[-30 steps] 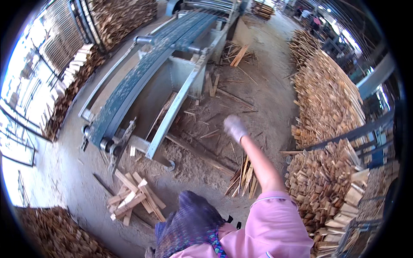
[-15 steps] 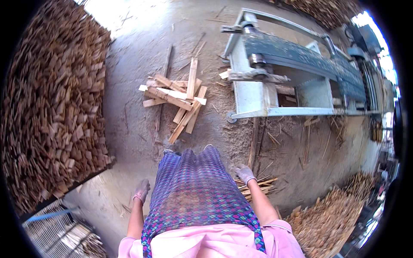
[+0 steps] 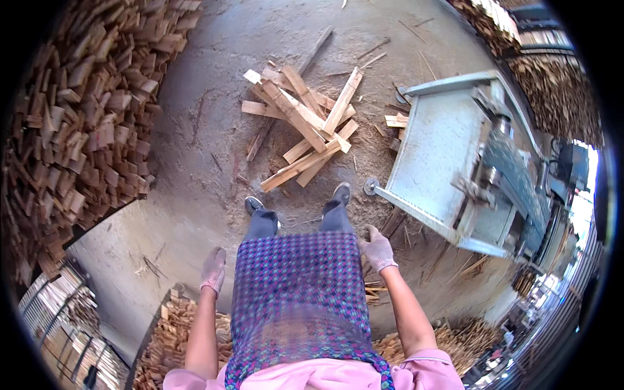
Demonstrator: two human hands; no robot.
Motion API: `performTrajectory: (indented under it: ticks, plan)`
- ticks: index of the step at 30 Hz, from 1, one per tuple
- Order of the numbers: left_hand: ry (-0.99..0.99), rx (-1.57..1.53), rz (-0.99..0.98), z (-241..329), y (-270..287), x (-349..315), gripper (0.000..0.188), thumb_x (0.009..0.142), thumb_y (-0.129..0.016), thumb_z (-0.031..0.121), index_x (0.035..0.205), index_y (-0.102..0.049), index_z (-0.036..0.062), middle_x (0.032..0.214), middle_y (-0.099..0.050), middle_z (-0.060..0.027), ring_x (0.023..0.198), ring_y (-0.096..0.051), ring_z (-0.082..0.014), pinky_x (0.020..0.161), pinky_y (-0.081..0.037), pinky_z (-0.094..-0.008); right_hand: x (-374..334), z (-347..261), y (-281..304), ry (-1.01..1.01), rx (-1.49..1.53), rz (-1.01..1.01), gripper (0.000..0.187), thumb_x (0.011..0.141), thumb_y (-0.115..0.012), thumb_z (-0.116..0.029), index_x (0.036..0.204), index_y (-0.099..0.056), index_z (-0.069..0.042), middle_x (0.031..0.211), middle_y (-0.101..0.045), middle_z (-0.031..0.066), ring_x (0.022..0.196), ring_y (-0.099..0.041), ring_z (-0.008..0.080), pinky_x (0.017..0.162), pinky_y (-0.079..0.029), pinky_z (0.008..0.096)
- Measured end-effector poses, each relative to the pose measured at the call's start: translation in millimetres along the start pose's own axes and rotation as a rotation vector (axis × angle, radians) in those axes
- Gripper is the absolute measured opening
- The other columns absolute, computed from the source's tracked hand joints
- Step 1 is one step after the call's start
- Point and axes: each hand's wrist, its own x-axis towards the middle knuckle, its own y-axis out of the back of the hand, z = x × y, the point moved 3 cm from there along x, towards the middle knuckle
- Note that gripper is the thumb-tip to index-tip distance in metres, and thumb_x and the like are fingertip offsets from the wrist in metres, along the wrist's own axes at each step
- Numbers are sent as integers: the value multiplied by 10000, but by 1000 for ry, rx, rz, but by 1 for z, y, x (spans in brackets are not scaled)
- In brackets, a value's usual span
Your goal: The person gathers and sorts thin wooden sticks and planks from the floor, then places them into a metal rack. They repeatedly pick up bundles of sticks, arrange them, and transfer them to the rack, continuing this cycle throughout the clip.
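Observation:
My left hand (image 3: 213, 268), in a pale glove, hangs beside the patterned apron (image 3: 296, 273); its fingers are loosely stretched and nothing shows in it. On the apron's other side, my right hand (image 3: 376, 250), gloved too, hangs with its fingers apart and holds nothing. In front of my dark shoes (image 3: 254, 205), a loose heap of sawn wooden boards (image 3: 294, 116) lies crisscrossed on the dusty floor. Neither hand touches the boards.
A tall stack of wood pieces (image 3: 104, 97) stands at the left. At the right is a grey metal machine (image 3: 442, 140) with a dark belt (image 3: 517, 172). More wood pieces (image 3: 174, 338) lie behind me. Sticks and sawdust litter the floor (image 3: 201, 78).
My view has turned and come closer to the board heap, which now appears larger and farther right. The machine has swung rightward in view. Both hands still hang at my sides.

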Motion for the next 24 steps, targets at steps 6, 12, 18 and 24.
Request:
performTrajectory:
  ticks: [6, 12, 18, 24]
  plan:
    - [157, -388, 5, 17, -121, 10, 599, 987, -621, 354, 1410, -573, -67, 1296, -668, -184, 1195, -655, -260, 1075, -472, -356, 143, -42, -33, 235, -122, -140, 667, 867, -711, -417, 1383, -563, -21, 1195, -688, 307, 1148, -656, 452, 994, -515, 491]
    - [519, -1025, -250, 58, -278, 81, 761, 973, -690, 476, 1506, -454, -13, 1270, -633, -169, 1023, -651, -236, 819, -549, -345, 284, -89, -19, 69, -135, -40, 654, 846, -751, -480, 1230, -638, 37, 1096, -726, 296, 1087, -695, 444, 954, -530, 476]
    - [791, -1326, -136, 106, -391, 181, 1182, 884, -624, 762, 1638, -127, -1, 1661, -224, -300, 1513, -294, -468, 1204, -296, -610, 481, -62, 8, 100, -128, 62, 905, 852, -695, -662, 1330, -586, 98, 1217, -706, 283, 1164, -688, 374, 972, -526, 422]
    - [937, -1448, 141, 133, -393, 250, 1191, 828, -714, 743, 1623, -185, 32, 1597, -291, -319, 1444, -372, -465, 1150, -347, -623, 552, -104, 15, -193, -26, 263, 1025, 766, -771, -693, 1386, -579, 100, 1401, -596, 264, 1196, -618, 330, 974, -520, 417]
